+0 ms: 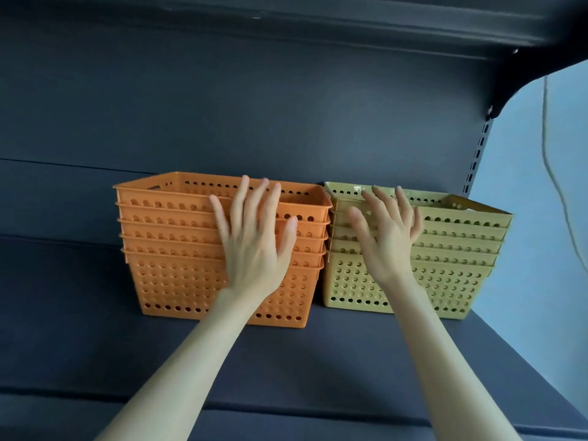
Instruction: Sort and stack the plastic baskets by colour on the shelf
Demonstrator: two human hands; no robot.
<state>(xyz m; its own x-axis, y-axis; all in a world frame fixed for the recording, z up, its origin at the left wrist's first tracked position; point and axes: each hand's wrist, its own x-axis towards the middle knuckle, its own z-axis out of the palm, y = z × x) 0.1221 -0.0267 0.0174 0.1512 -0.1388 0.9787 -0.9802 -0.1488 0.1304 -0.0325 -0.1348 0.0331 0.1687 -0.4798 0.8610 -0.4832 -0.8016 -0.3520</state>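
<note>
Dark shelf (pixel 95 329), deep, with a dark back panel behind it. Landmark: orange stack (pixel 171 249) of nested perforated baskets, standing toward the back of the shelf, rims stepped and roughly level

Just right of the orange stack, sides near-touching at the top rims: yellow-green stack (pixel 458 265), also nested, also on the shelf. Its upper rims look skewed, far right corner kicked out past the baskets below. No loose basket in view; sorting by colour looks done, only squaring-up left, by my reading

Left hand (pixel 254 240): fingers spread wide, palm flat toward the front face of the orange stack, gripping nothing. Contact or a hair off, cannot tell

Right hand (pixel 386 237): to the right of the orange stack, in front of the yellow-green stack's left half, fingers splayed and slightly blurred, holding nothing; touching or not, cannot tell

Doing it well:
- press flat-palmed and low, not at the top rim, so the nest slides rather than tips
- steady the orange stack while nudging the neighbour; light plastic, likely to skate
- seat the skewed upper yellow-green rims downward before pushing back
- keep both fronts in one line
</note>
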